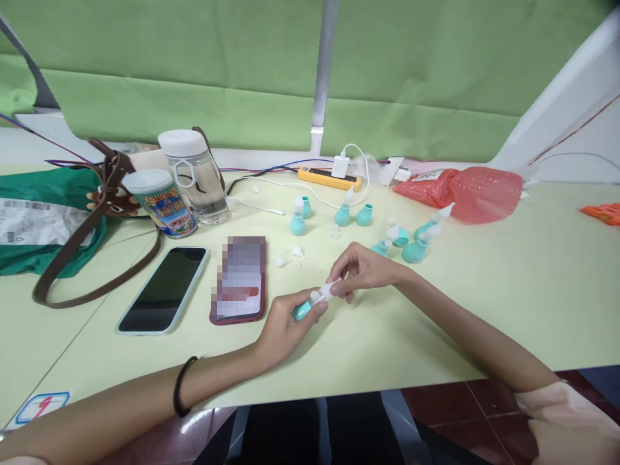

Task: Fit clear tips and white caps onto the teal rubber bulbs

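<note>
Passable at right of frame, over the table point(527, 284), below the red bag point(484, 194). Blocked at centre right by teal bulbs point(414, 252), at centre left by a red-cased phone point(239, 278), at upper left by bottle point(206, 174) and cup point(169, 210).

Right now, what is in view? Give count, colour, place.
held bulb: 1, teal, white-tipped, front centre
other bulbs: about 8, teal, centre to right
loose tips: at least 2, white, centre
phones: 2, pale- and red-cased, left
cup: 1, mostly blue, left
bottle: 1, clear, beside cup
strap: 1, brown, left
parcel: 1, green, far left
power strip: 1, yellow, back centre
charger: 1, white, on power strip
cable: 1, white, back centre
bag: 1, red, back right
orange item: 1, orange, right edge
sticker: 1, blue-red, front left
table: 1, pale green, underneath
backdrop: 1, green, behind
wristband: 1, black, front left
left hand: 1, bare, around held bulb
right hand: 1, bare, pinching white tip
</note>
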The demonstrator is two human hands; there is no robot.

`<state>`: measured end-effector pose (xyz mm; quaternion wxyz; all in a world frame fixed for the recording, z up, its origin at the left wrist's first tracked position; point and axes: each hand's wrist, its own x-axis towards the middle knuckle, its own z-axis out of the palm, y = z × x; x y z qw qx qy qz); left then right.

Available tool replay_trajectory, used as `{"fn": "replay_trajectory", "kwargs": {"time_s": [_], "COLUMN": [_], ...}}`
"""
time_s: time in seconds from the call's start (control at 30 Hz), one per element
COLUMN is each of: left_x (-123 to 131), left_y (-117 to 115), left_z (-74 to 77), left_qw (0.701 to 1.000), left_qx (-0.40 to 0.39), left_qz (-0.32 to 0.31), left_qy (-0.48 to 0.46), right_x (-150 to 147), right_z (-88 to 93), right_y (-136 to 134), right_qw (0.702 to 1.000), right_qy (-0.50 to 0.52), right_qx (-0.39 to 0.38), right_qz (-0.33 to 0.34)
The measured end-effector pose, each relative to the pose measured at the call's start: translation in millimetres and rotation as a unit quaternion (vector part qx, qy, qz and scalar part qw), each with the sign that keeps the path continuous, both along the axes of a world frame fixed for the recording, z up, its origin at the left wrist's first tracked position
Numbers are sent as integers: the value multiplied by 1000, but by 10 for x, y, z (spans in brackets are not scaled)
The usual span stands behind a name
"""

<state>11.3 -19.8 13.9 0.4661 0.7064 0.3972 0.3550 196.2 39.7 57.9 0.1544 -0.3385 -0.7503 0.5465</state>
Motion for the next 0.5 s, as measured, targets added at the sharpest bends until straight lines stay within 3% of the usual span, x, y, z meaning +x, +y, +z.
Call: {"fn": "replay_trajectory", "kwargs": {"time_s": [0.2, 0.33, 0.4, 0.5], "left_x": [19, 28, 27, 13], "left_y": [18, 15, 25, 44], "left_z": [-13, -54, -75, -95], "left_qw": [998, 992, 983, 974], "left_qx": [-20, -75, -109, -137], "left_qz": [26, 39, 37, 24], "left_qy": [-62, -98, -140, -177], "right_x": [-185, -185, -151, -122], "right_z": [-65, 28, 131, 281], "right_y": [-78, -59, -11, 113], "right_qw": [984, 960, 936, 874], "right_qy": [117, 159, 178, 190], "right_qx": [49, 68, 118, 247], "right_qz": [-128, -218, -280, -372]}}
